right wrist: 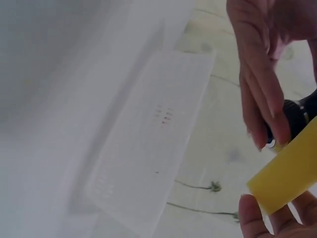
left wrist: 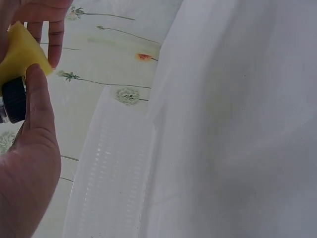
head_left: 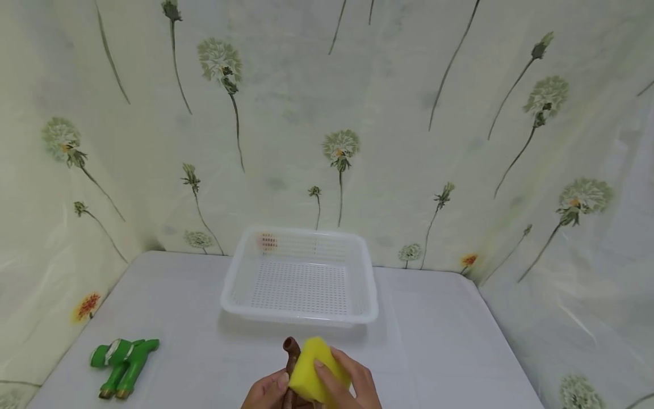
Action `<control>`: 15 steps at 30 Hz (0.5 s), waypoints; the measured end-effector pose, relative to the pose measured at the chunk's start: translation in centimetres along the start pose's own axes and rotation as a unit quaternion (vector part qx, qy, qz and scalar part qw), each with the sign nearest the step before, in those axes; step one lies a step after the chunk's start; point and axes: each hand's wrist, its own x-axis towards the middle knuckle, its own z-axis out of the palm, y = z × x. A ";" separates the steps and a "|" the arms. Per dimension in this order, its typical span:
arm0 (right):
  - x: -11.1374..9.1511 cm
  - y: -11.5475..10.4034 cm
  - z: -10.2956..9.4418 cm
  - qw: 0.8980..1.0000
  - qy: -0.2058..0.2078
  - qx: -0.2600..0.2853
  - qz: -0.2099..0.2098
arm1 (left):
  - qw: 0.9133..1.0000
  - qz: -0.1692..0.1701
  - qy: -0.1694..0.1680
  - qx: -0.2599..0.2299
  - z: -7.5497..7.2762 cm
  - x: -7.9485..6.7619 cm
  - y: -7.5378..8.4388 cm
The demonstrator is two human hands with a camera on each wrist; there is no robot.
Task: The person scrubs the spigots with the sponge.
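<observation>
Low in the head view, my left hand [head_left: 267, 391] grips a brown curved tube [head_left: 292, 353] with an open upper end. My right hand [head_left: 353, 382] holds a yellow sponge [head_left: 313, 375] against the tube's right side, fingers spread over it. In the left wrist view, a black ribbed ring [left wrist: 15, 100] with a silvery edge lies by the left thumb, beside the sponge [left wrist: 22, 52]. The right wrist view has the black ring [right wrist: 296, 119] under the left fingers [right wrist: 267, 84], and the right fingers [right wrist: 251, 213] at the sponge's lower end. The tube's lower part is hidden.
Behind the hands, a white perforated plastic basket [head_left: 301, 315] stands on the white-covered table [head_left: 434, 341]. A green fitting [head_left: 125, 360] with two brass-tipped legs and a white-edged round part lies at the left. Dandelion-patterned sheeting [head_left: 286, 113] surrounds the table's back and sides.
</observation>
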 end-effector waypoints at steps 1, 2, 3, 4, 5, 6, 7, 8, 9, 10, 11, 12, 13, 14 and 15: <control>-0.1 0.3 0.0 1.000 -0.002 -0.005 0.005 | 1.000 0.003 -0.011 -0.014 0.0 0.0 0.0; -0.2 0.5 -0.1 1.000 -0.008 -0.009 0.017 | 0.999 0.005 -0.017 -0.027 0.1 0.0 0.0; -0.4 0.8 -0.1 0.999 -0.011 -0.011 0.029 | 0.999 0.006 -0.019 -0.036 0.1 0.0 0.1; -0.5 0.9 -0.2 0.999 -0.014 -0.014 0.041 | 0.999 0.007 -0.021 -0.036 0.0 0.1 0.1; -0.6 1.1 -0.2 0.998 -0.018 -0.019 0.057 | 0.999 0.006 -0.017 -0.035 -0.1 0.2 0.1; -0.6 1.2 -0.1 0.997 -0.012 -0.026 0.069 | 1.000 0.007 -0.002 -0.028 -0.1 0.2 0.1; -0.7 1.3 -0.1 0.996 -0.006 -0.031 0.083 | 1.000 0.006 0.011 -0.025 -0.1 0.2 0.2; -0.7 1.2 -0.2 0.993 -0.006 -0.037 0.113 | 0.999 0.005 0.027 -0.019 0.0 0.2 0.2; -0.7 0.9 -0.2 0.989 -0.006 -0.047 0.141 | 0.999 0.001 0.042 -0.016 0.1 0.1 0.2; -0.7 0.6 -0.4 0.984 -0.008 -0.054 0.167 | 0.998 -0.001 0.057 -0.015 0.2 0.1 0.2; -0.7 0.2 -0.6 0.979 -0.012 -0.068 0.193 | 0.997 -0.002 0.074 -0.016 0.3 0.0 0.3; -0.5 0.0 -0.7 0.977 -0.010 -0.070 0.200 | 0.996 0.002 0.088 -0.010 0.3 0.0 0.3; -0.3 -0.4 -1.0 0.978 -0.009 -0.068 0.197 | 0.995 0.003 0.101 -0.007 0.3 0.0 0.4; -0.3 -0.8 -1.3 0.981 -0.007 -0.064 0.184 | 0.994 0.003 0.109 0.002 0.2 0.1 0.3; -0.1 -1.0 -1.4 0.987 -0.001 -0.055 0.151 | 0.993 0.003 0.116 0.011 0.1 0.2 0.3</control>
